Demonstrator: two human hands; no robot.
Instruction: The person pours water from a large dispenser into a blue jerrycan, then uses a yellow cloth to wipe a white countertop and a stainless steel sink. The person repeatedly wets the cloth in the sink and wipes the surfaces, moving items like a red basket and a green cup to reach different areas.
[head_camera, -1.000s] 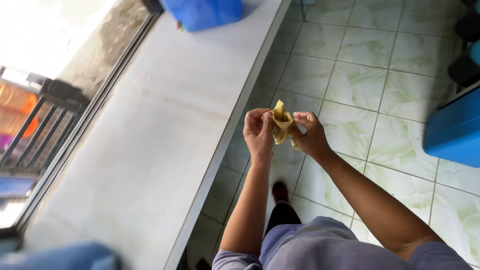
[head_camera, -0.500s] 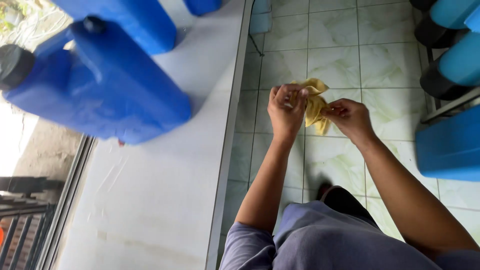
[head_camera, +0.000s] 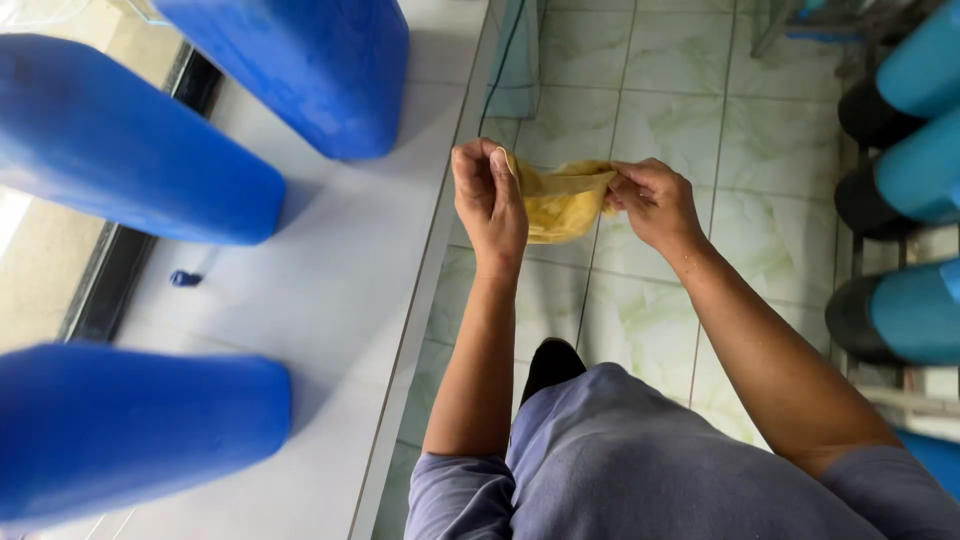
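Green tiled floor (head_camera: 640, 60), left hand (head_camera: 490, 200) and right hand (head_camera: 655, 203) pinching yellow cloth (head_camera: 562, 205) (fingertips hidden), blue jugs (head_camera: 130, 160) cropped

I hold a crumpled yellow cloth (head_camera: 565, 203) stretched between my two hands, pinched at each end; it sags in soft folds above the tiled floor, just beside the bench edge.

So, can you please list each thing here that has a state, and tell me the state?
Yellow cloth: crumpled, stretched between both hands, held above the floor.
Left hand: closed on the cloth's left edge.
Right hand: pinching the cloth's right edge.
Blue jugs: standing on the white counter, apart from the hands.
Small blue cap: lying loose on the counter.
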